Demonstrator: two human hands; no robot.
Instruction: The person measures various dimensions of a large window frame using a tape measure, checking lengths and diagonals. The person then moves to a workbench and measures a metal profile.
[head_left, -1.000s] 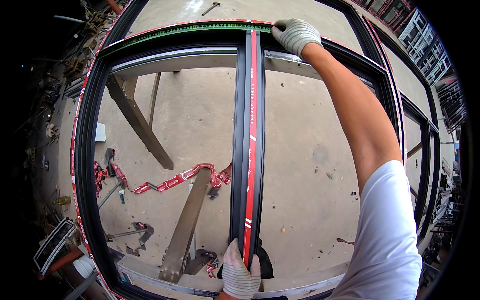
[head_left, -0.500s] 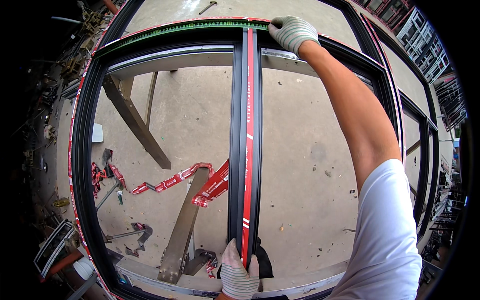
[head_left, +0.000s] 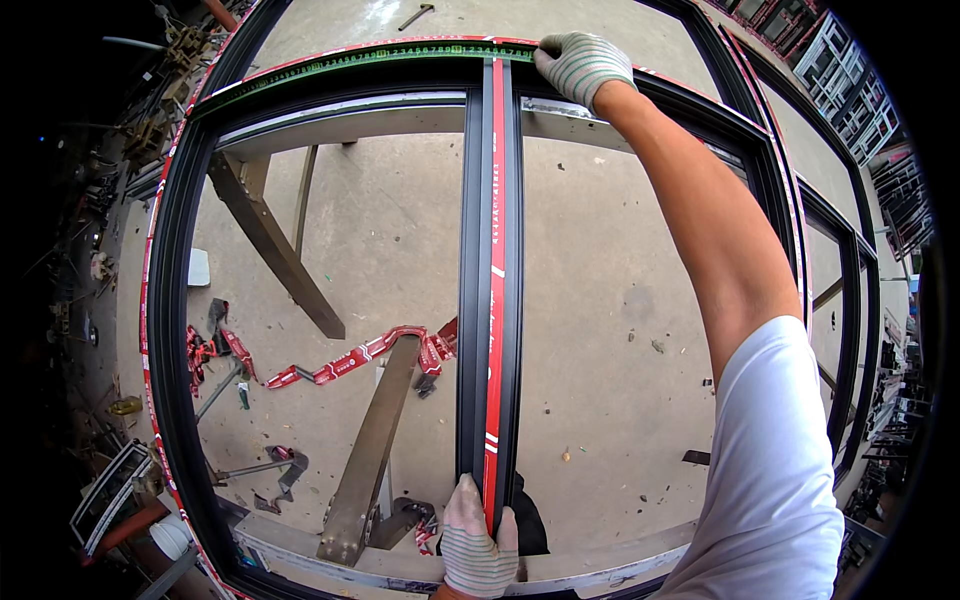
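Observation:
A black window frame (head_left: pixel 170 330), edged with red-and-white protective film, lies in front of me. Its black central bar (head_left: pixel 472 300), with a red film strip (head_left: pixel 497 230) down it, runs from the near side to the far rail. Along that rail stretches a green tape measure (head_left: pixel 400 54), crossing the bar's far end. My right hand (head_left: pixel 588 68), in a striped knit glove, is closed on the tape measure at its right end; the case is hidden. At the bar's near end my left hand (head_left: pixel 472 545), gloved alike, grips the bar with fingers and thumb on either side.
Brown metal support legs (head_left: pixel 375 450) show through the left opening, with crumpled red film (head_left: pixel 350 362) draped across one. Scraps lie on the concrete floor (head_left: pixel 620 300). More black frames (head_left: pixel 850 300) stand at the right. Clutter and a white bucket (head_left: pixel 170 537) are at the left.
The loose red film's end beside the central bar has dropped and crumpled. A small dark strip now shows on the floor at right. Both hands stay nearly in place, still gripping.

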